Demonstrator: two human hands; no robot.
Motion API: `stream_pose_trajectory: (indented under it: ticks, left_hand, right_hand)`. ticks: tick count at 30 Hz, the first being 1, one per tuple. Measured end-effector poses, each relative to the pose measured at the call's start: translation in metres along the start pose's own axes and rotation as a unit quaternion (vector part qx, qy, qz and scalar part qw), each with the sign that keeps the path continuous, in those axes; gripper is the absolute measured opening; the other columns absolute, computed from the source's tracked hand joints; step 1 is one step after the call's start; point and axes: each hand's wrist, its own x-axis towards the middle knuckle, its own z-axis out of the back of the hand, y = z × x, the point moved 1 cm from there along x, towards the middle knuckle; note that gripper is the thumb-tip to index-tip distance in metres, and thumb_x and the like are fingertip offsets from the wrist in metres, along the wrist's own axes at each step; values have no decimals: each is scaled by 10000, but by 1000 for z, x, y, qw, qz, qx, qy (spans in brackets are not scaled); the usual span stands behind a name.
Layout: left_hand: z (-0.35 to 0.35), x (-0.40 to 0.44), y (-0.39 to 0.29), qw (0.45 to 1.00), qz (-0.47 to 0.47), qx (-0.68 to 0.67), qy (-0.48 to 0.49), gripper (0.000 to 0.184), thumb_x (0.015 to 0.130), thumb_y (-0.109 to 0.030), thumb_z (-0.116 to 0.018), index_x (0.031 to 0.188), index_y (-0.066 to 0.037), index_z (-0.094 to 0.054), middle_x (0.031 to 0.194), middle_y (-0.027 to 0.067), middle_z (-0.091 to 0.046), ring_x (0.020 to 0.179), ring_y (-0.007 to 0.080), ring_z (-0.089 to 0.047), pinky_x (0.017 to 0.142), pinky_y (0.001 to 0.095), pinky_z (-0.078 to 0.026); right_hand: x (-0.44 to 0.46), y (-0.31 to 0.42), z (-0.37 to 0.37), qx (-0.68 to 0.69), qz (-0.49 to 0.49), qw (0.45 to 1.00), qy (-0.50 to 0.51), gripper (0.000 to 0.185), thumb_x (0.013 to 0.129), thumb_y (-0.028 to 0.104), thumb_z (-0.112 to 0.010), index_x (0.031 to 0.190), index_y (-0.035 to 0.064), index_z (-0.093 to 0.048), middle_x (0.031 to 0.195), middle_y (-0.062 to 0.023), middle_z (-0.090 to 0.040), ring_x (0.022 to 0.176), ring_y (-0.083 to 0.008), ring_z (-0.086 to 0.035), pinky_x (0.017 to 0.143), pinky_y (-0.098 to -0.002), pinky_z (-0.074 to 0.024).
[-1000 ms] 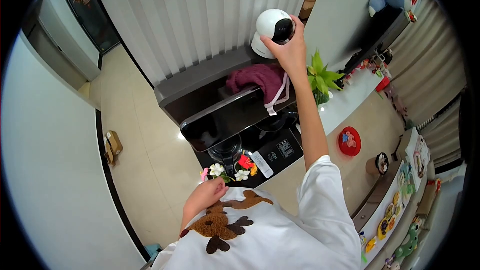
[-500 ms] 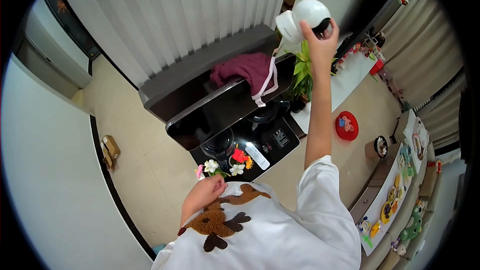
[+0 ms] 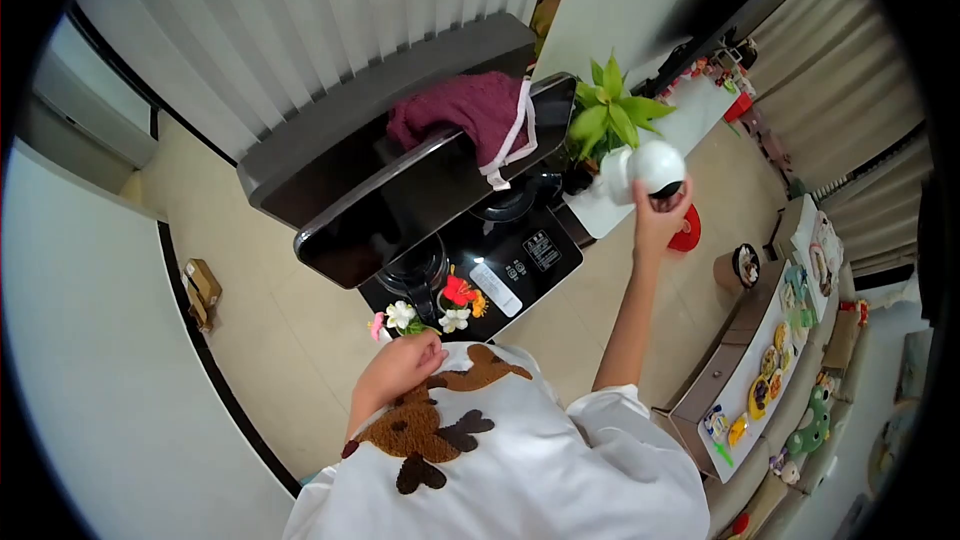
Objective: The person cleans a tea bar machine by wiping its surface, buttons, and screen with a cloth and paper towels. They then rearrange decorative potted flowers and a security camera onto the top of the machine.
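My right hand is closed round a white security camera with a rounded head and a dark lens side. It is held out to the right, just in front of a green potted plant. Close to my chest, my left hand is closed on a bunch of flowers with red, white, orange and pink blooms; the stems are mostly hidden by the fingers. Behind the blooms is a black glossy appliance top with round dark fittings. A white remote control lies on it.
A maroon cloth with pale trim hangs over an upright dark panel. On the floor are a red basin, a bin and a cardboard box. A low table with plates stands to the right.
My right hand has come down with the security camera, from above the plant to in front of its lower part. The view has shifted slightly; my left hand still holds the flowers.
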Motion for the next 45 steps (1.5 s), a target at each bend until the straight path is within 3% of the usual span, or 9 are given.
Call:
stream_pose_trajectory:
  ticks: [10, 15, 24, 29, 33, 35, 37, 40, 45]
  left_hand:
    - [-3, 11, 1, 999, -33, 7, 18, 237, 842, -221, -574, 741, -29, -479, 582, 62, -474, 524, 178, -457, 512, 311, -372]
    - [-3, 12, -3, 999, -38, 25, 23, 215, 828, -204, -572, 755, -18, -494, 626, 113, -529, 584, 269, -531, 547, 351, -413]
    - [-4, 14, -3, 998, -47, 38, 26, 199, 822, -188, -580, 762, -18, -496, 627, 117, -529, 596, 277, -537, 557, 358, -418]
    - [-8, 18, -3, 997, -51, 34, 37, 197, 822, -187, -583, 770, -18, -498, 626, 118, -531, 585, 279, -538, 551, 358, -421]
    - [-7, 20, -10, 997, -48, 38, 37, 199, 821, -187, -587, 772, -18, -494, 631, 115, -536, 582, 269, -537, 551, 353, -421]
    - [-7, 21, -11, 998, -45, 35, 39, 200, 820, -186, -589, 772, -19, -491, 631, 114, -533, 584, 265, -535, 552, 351, -420]
    - [-8, 21, -10, 998, -39, 35, 42, 200, 819, -185, -591, 771, -21, -488, 630, 113, -531, 585, 261, -534, 553, 348, -418]
    - [-10, 23, -10, 997, -47, 30, 45, 200, 817, -181, -594, 769, -23, -482, 627, 110, -524, 586, 257, -527, 554, 345, -414]
    - [-11, 22, -9, 997, -52, 37, 42, 196, 818, -171, -592, 759, -22, -480, 612, 108, -508, 573, 256, -510, 546, 343, -406]
  right_hand:
    - [-83, -56, 7, -25, -52, 989, 136, 840, 649, 35, -747, 1314, 26, -233, 1223, -184, -400, 1099, -264, -482, 917, -344, -418]
    - [-91, -74, 0, -90, -79, 977, 177, 849, 622, 28, -764, 1293, 24, -245, 1209, -172, -396, 1094, -253, -478, 925, -348, -412]
    - [-91, -121, -11, -87, -44, 973, 209, 893, 572, 23, -787, 1273, 26, -234, 1227, -161, -371, 1112, -254, -455, 947, -346, -397]
    - [-90, -102, -7, -247, 21, 926, 283, 977, 562, 78, -800, 1331, 18, -202, 1287, -204, -347, 1147, -344, -418, 977, -391, -353]
    - [-103, -121, 9, -309, 22, 928, 206, 1017, 550, 93, -798, 1353, 10, -179, 1220, -223, -399, 1114, -360, -417, 959, -413, -347]
    - [-116, -130, 14, -354, 38, 926, 124, 832, 560, 103, -789, 1253, -22, -345, 1068, -208, -484, 989, -335, -485, 877, -403, -404]
    - [-130, -139, 14, -358, -165, 910, 130, 513, 578, 111, -777, 1007, -16, -527, 914, -165, -524, 832, -292, -526, 760, -377, -440]
    - [-151, -133, -3, -375, -19, 921, 106, 277, 610, 96, -751, 794, 4, -565, 793, -122, -526, 722, -258, -525, 660, -364, -439]
    - [-158, -138, -11, -366, -40, 926, 90, 151, 637, 60, -712, 722, 12, -597, 747, -123, -533, 707, -275, -533, 643, -375, -437]
